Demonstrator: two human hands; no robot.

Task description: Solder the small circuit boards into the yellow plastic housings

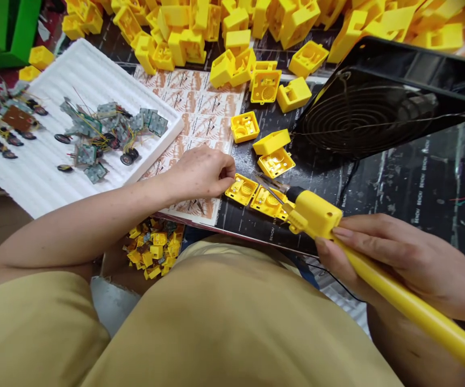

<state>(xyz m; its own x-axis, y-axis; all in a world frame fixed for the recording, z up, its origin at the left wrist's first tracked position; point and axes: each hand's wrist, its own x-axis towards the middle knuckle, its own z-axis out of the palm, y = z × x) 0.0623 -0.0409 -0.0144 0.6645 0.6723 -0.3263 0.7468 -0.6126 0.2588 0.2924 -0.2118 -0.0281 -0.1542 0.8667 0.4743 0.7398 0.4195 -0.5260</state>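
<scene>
My left hand (pixel 202 173) rests on the table with its fingers pinched on the edge of a small yellow plastic housing (pixel 241 189). A second yellow housing (pixel 267 201) lies right beside it. My right hand (pixel 401 263) is wrapped round the yellow handle of a soldering iron (pixel 316 215). The iron's metal tip (pixel 270 188) points left and hovers over the second housing. Other loose yellow housings (pixel 274 156) lie just behind these two.
A white foam tray (pixel 34 172) at the left holds small circuit boards with wires (pixel 103 134). A big heap of yellow housings (pixel 224 32) fills the back. A black fan (pixel 369 107) stands at the right. A box of yellow parts (pixel 154 247) sits below the table edge.
</scene>
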